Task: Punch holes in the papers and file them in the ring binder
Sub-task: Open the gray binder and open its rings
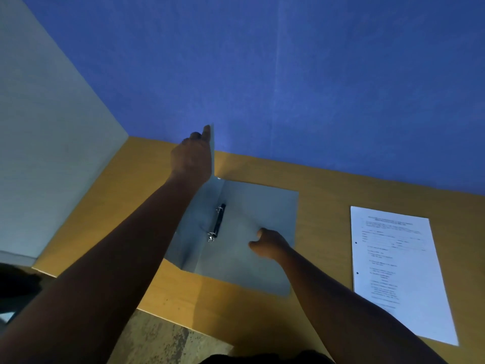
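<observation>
A grey-blue ring binder (252,206) lies on the wooden desk with its back cover flat. Its black and silver ring mechanism (217,223) shows along the spine. My left hand (193,156) grips the front cover (212,143) at its upper edge and holds it upright, edge-on to the camera. My right hand (269,244) rests on the flat back cover with its fingers loosely curled, holding nothing. A printed white paper stack (396,271) with two punched holes along its left edge lies on the desk to the right of the binder.
A blue partition (288,74) runs behind the desk and a grey-green panel (47,153) closes the left side. The desk's front edge (168,316) drops to a speckled floor. A dark object sits at the far left.
</observation>
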The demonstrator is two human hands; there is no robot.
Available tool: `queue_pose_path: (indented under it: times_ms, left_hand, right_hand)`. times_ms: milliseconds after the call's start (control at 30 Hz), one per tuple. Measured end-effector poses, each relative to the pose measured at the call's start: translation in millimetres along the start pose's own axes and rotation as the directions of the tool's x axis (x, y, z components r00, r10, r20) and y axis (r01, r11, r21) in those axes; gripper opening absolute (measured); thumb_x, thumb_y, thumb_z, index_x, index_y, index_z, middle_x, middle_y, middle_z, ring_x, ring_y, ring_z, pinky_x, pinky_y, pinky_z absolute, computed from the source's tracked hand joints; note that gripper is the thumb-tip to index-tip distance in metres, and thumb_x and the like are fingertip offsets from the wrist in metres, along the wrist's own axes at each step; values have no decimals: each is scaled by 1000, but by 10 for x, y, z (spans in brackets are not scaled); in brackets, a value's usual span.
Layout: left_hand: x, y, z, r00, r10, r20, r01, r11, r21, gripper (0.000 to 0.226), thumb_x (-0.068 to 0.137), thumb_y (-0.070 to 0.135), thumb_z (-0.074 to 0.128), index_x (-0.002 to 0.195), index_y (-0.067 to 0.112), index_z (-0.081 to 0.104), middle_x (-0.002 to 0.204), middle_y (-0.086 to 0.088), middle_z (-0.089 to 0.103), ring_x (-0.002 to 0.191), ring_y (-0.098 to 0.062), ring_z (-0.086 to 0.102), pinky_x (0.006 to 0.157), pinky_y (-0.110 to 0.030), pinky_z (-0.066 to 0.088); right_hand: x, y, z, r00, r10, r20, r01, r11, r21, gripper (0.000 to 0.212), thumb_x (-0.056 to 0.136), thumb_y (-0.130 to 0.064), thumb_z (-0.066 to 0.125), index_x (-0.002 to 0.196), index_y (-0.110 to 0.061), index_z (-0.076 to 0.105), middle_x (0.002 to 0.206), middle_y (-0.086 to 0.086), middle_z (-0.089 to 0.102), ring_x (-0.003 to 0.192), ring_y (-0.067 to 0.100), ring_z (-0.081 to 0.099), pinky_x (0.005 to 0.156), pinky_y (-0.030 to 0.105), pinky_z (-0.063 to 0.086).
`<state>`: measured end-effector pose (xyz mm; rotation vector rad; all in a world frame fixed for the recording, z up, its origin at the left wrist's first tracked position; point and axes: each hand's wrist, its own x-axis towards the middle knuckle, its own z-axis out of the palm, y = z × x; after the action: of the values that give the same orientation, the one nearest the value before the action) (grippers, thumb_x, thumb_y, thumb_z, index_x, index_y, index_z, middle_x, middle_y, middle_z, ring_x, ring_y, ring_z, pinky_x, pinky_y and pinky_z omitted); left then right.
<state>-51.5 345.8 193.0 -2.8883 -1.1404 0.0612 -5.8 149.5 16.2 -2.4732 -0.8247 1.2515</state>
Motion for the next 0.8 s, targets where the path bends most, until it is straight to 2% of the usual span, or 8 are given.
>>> queue_pose_path:
  times_ms: [100,200,300,367,433,533,633,800]
  left_hand:
    - [13,-238,94,997,8,-75,-1,995,96,83,86,4,57,156,6,13,154,-12,32,135,-33,39,101,-47,44]
    - [8,-454,211,996,-8,-86,27,976,216,76,89,9,54,155,4,17,163,-14,14,149,-32,18,118,-53,23]
    - [-59,-589,369,996,-12,-90,43,936,350,63,90,13,49,149,7,31,164,-20,4,152,-35,4,119,-62,7]
    - [-122,-666,484,995,-12,-97,51,907,419,57,89,15,45,145,5,38,163,-22,7,152,-38,-1,118,-66,2]
    - [-188,-764,638,998,-20,-63,46,889,456,58,89,15,42,146,3,38,163,-22,10,151,-40,-1,117,-66,0]
    - [-292,-930,953,996,-86,26,66,896,439,65,90,14,42,152,1,27,164,-18,11,152,-37,2,118,-64,-1]
    - [-400,-1031,1272,989,-116,95,75,932,354,74,88,16,50,155,1,20,165,-16,10,152,-34,4,121,-58,0]
    - [-521,-1025,1623,962,-140,236,102,981,164,82,91,22,54,156,2,10,165,-16,6,153,-31,5,122,-51,10]
  right_hand:
    - [6,-51,-11,1000,12,17,-11,999,-41,59,90,-40,52,139,-9,44,139,12,52,123,28,53,97,34,48]
    - [7,-74,4,999,22,30,-20,997,-72,61,91,-41,51,141,-8,42,139,13,51,124,30,53,97,35,48]
    - [1,-97,14,999,29,27,-27,995,-97,58,91,-40,51,138,-7,45,135,14,54,120,30,55,92,33,48]
    - [7,-109,14,999,28,22,-25,994,-110,52,91,-39,51,132,-6,51,129,14,58,115,29,58,87,31,48]
    - [7,-117,10,999,33,22,-30,993,-118,49,92,-37,51,128,-5,54,125,13,60,112,29,60,84,31,48]
    - [3,-131,-3,999,43,19,-40,991,-131,47,91,-37,51,125,-5,56,122,13,62,109,29,61,83,31,49]
    - [14,-120,-1,998,46,30,-41,989,-145,46,91,-36,50,123,-5,56,119,13,63,105,28,62,79,30,48]
    - [28,-119,8,998,59,26,-53,981,-185,49,91,-36,49,130,-6,54,127,14,60,114,30,59,86,33,47]
